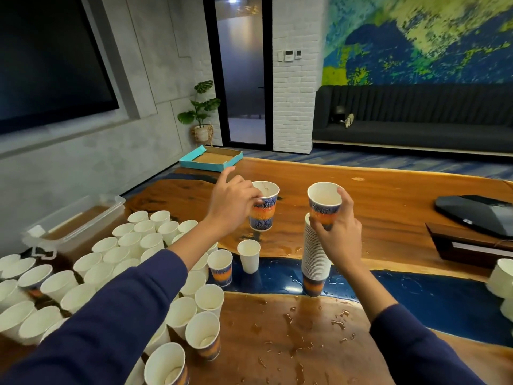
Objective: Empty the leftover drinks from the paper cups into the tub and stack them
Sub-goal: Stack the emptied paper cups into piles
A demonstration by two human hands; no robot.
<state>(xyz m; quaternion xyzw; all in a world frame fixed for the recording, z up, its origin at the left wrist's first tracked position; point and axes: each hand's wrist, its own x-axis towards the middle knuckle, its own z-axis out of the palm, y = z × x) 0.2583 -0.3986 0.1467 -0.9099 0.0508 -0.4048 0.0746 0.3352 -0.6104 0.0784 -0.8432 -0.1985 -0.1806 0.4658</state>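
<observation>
A clear tub (83, 218) of brown liquid sits at the table's (388, 207) left edge, beside crowded cups (116, 262). The left hand (233, 202) pinches a patterned cup (263, 207) aloft. The right hand (337, 232) grips another cup (323, 201) atop the tall stack (316, 257) mid-table.

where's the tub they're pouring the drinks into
In the head view the clear plastic tub sits at the far left edge of the table, just behind the crowd of white paper cups, with brown liquid in it.
</observation>
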